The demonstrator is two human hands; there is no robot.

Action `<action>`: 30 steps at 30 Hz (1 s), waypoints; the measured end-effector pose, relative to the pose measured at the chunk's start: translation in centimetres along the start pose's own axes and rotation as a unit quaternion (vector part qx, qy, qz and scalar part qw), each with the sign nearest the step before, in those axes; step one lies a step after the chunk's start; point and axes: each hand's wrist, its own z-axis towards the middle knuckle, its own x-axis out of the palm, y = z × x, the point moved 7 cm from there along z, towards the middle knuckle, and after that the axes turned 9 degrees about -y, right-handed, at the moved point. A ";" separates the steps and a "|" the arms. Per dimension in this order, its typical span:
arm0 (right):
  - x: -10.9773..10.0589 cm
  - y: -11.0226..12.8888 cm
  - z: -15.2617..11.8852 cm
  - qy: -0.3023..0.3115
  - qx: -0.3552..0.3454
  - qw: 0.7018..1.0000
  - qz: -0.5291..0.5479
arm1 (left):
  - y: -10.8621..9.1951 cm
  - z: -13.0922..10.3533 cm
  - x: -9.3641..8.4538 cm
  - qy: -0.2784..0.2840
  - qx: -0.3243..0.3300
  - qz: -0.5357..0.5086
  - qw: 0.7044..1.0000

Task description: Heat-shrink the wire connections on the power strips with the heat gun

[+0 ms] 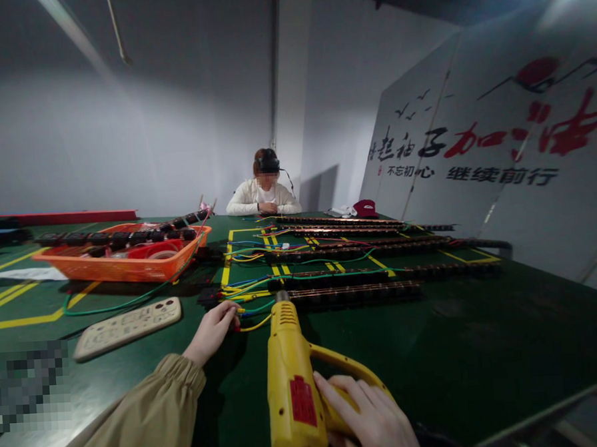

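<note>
A yellow heat gun (289, 377) is gripped by its handle in my right hand (371, 413). Its metal nozzle points away from me toward the wired black strips. My left hand (214, 331) pinches the ends of several thin wires (256, 324), yellow and green among them, just left of the nozzle. Those wires run to a long black strip with copper lines (352, 294) lying on the green table. Behind it, another black strip (360, 249) lies crosswise with coloured wires at its left end. The exact wire ends between my left fingers are partly hidden.
An orange basket (125, 269) at the left holds black strips and red items. A phone in a beige case (128, 328) lies left of my hand. Across the green table (484, 334) a person (263, 192) sits with arms folded, near a dark red cap (365, 208).
</note>
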 end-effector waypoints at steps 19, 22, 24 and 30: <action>0.3 0.3 0.1 -0.015 0.002 0.999 -0.030 | -0.4 0.0 -0.1 -0.014 -0.007 -0.018 1.000; -0.1 1.0 0.2 -0.027 -0.016 0.999 -0.030 | -0.3 0.0 -0.1 -0.016 -0.004 -0.016 1.000; -0.2 1.4 0.3 -0.032 -0.031 0.998 -0.033 | -0.2 0.0 -0.1 -0.017 -0.005 -0.018 1.000; 0.0 2.2 0.5 -0.034 -0.081 0.995 -0.044 | -0.7 -0.1 -0.2 -0.028 -0.004 -0.019 0.999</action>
